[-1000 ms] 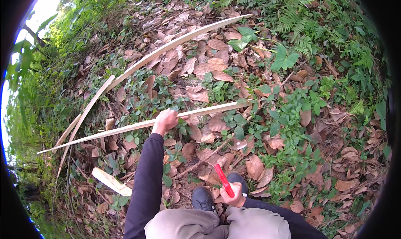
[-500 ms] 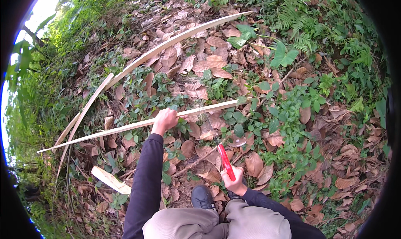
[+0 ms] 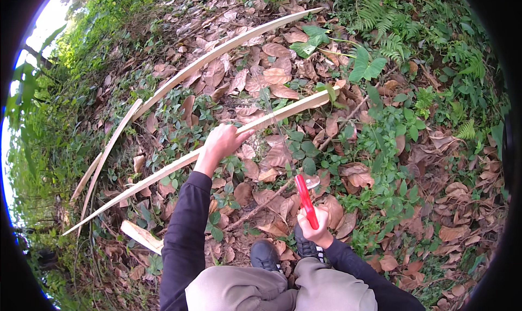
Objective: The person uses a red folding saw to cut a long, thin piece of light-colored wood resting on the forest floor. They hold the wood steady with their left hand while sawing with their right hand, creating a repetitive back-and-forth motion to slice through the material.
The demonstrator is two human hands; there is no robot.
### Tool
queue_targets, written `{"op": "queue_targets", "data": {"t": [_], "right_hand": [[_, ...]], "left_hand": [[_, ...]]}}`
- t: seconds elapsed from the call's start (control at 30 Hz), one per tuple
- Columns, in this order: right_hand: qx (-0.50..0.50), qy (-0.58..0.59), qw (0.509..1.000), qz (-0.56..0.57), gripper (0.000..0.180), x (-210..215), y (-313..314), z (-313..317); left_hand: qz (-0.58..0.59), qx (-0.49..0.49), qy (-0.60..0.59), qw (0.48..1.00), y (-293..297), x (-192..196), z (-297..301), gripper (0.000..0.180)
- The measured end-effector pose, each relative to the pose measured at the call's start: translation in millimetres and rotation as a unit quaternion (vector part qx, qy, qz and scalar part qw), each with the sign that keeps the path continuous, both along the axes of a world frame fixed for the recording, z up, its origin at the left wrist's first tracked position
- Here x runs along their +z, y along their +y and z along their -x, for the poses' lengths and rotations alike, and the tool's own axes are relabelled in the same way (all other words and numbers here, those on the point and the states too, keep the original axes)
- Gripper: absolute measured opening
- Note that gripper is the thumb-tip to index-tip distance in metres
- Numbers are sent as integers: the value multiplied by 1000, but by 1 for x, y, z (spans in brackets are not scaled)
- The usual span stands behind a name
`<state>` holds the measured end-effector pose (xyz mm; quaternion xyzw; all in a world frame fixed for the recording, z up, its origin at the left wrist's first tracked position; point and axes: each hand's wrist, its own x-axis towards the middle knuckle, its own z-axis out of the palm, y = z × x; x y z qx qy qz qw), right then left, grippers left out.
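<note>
A long pale wooden strip (image 3: 157, 175) slants across the leaf litter, its right end farther from me and its left end tapering to a point. My left hand (image 3: 222, 141) is closed around it right of its middle. In my right hand (image 3: 316, 227), closed near my feet, is the red handle of a handsaw (image 3: 305, 199). The thin blade reaches up from the handle and crosses the strip to the right of my left hand; motion blurs it, and I cannot tell how deep any cut is.
A long curved wooden strip (image 3: 217, 50) lies beyond, with shorter strips (image 3: 111, 148) at its left end. A short split piece of wood (image 3: 141, 236) rests by my left forearm. Brown leaves, low green plants and ferns (image 3: 380, 23) cover the ground around my shoes (image 3: 265, 255).
The held strip has tilted, its right end swinging away from me and its left end coming nearer. My left hand has moved slightly right and away; my right hand with the handsaw has shifted right.
</note>
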<state>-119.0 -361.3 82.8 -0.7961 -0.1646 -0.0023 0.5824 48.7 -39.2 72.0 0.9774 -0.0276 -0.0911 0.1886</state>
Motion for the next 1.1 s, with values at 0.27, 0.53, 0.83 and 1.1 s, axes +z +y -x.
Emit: {"op": "queue_targets", "data": {"t": [0.27, 0.53, 0.83, 1.1], "right_hand": [[16, 55, 998, -4, 15, -21, -1, -1], [0, 74, 997, -36, 14, -24, -6, -14], [25, 23, 999, -2, 12, -26, 2, -31], [24, 80, 996, -11, 15, -19, -6, -31]], "left_hand": [[-43, -21, -25, 999, 21, -42, 27, 55], [-102, 47, 40, 993, 61, -42, 48, 72], [-70, 67, 58, 994, 58, -46, 44, 80], [-61, 80, 32, 994, 55, -44, 47, 80]]}}
